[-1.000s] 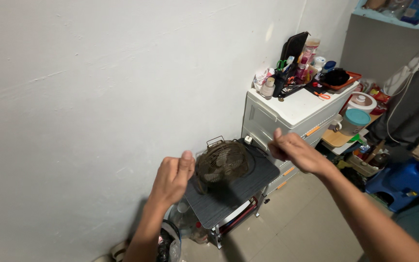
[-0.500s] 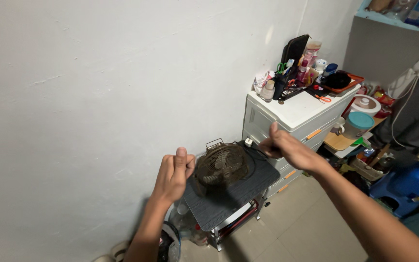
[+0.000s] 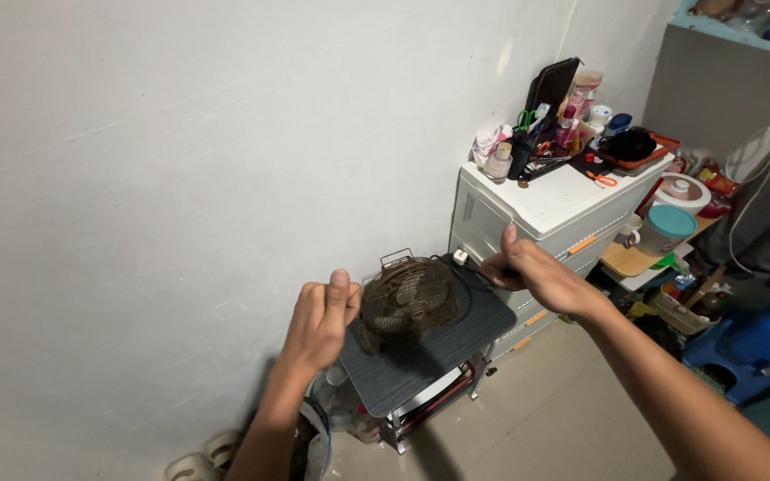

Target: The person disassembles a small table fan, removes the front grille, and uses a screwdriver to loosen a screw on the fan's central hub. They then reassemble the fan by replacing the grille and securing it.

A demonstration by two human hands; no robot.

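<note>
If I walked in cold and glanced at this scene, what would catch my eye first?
Most likely the two bare hands raised mid-frame, the left hand and right hand, both loosely curled on either side of a small wire-caged fan. The fan sits on a low dark table against the white wall. To the right, a white drawer cabinet is crowded on top with bottles, scissors and a red tray.

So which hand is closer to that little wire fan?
Left. The left hand is curled right beside the wire fan, at its left edge. The right hand sits farther off to the fan's right.
</note>
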